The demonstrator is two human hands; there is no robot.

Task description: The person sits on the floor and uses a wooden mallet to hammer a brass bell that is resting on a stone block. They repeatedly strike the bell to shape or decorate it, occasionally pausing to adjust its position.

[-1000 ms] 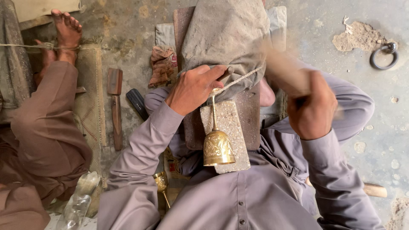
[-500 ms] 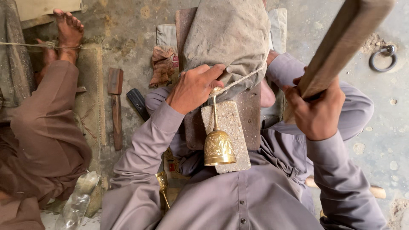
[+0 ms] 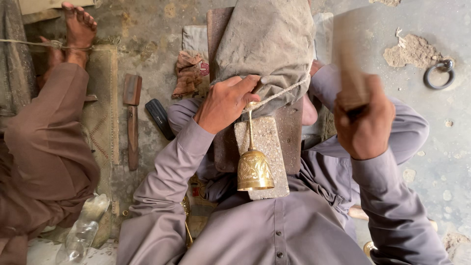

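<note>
The right hand [image 3: 365, 122], fist tight on a blurred mallet [image 3: 349, 64], has dropped toward the bell [image 3: 254, 171]; the left hand [image 3: 226, 102] still pinches its handle against the slab [image 3: 267, 142].

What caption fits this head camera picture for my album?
Left hand steadies a brass bell on a stone block; right hand swings a wooden mallet.

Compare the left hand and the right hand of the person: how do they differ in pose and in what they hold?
The left hand rests low, pressing the handle of the brass bell against the stone block; the right hand is raised off it. The left hand looks sharp; the right hand's wooden bat is blurred. Both come from grey sleeves.
</note>
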